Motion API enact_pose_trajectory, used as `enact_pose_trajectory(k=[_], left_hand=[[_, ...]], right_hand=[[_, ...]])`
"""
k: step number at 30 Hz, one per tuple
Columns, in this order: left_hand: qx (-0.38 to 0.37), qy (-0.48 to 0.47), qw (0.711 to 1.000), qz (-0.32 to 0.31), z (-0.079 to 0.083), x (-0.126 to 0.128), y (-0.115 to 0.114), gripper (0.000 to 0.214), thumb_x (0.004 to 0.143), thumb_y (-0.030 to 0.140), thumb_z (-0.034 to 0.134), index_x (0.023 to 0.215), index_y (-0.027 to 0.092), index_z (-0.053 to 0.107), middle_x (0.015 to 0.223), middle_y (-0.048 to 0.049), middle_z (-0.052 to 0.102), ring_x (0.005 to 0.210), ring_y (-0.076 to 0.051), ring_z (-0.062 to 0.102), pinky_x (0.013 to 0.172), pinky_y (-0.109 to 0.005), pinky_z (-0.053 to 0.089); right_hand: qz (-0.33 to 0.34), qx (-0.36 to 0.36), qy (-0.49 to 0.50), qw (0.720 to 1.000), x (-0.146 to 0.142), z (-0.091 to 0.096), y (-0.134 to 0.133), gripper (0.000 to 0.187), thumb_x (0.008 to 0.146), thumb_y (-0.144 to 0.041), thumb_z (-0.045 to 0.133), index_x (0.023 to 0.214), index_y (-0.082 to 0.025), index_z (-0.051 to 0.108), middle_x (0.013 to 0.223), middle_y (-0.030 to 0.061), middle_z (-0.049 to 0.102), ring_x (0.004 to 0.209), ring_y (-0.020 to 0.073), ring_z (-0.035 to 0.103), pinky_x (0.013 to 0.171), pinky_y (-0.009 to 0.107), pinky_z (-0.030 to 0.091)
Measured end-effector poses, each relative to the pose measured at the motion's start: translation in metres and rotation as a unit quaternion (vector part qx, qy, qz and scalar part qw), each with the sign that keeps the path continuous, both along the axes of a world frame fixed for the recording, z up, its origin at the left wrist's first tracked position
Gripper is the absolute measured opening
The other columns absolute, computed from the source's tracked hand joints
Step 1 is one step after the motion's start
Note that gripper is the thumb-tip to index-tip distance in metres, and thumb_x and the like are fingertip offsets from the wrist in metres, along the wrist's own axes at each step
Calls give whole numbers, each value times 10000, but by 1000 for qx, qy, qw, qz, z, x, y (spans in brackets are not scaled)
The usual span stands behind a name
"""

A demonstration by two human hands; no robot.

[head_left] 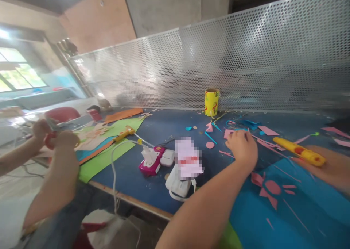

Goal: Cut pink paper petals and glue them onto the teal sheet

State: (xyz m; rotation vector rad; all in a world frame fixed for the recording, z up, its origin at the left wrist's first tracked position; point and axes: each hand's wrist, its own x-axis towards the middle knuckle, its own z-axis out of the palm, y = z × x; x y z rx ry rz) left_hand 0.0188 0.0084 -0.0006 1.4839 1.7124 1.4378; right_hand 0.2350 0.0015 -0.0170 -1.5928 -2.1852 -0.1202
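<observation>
My left hand is low over the table among pink paper scraps, with its fingers curled down. A pink scrap shows beside the fingertips; whether they grip anything is hidden. At the right edge my right hand is closed around a yellow glue gun, its narrow end toward my left hand. Below lies a blue paper sheet bearing a pink round piece and several small pink pieces around it.
A power strip, a white power bank and cables lie mid-table. Behind stands a yellow tape roll before a perforated metal screen. At left, a co-worker's hands hold red-handled scissors near another glue gun and green paper.
</observation>
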Motion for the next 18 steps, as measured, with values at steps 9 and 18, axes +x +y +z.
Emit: enact_pose_trajectory(k=[9, 18], left_hand=[[18, 28, 998, 58, 4, -17, 13, 168, 785, 257, 451, 701, 214, 590, 1192, -67, 520, 1133, -263, 416, 904, -429, 330], [87, 24, 996, -16, -12, -19, 27, 196, 781, 210, 399, 641, 186, 534, 731, -24, 561, 822, -158, 513, 755, -275, 392]], right_hand=[[158, -140, -30, 977, -39, 20, -29, 286, 663, -347, 561, 910, -206, 589, 988, 86, 591, 899, 245, 581, 786, 345, 450], [-90, -164, -3, 982, 63, 45, 6, 354, 602, -302, 635, 934, -181, 618, 881, 80, 660, 771, 225, 614, 688, 305, 453]])
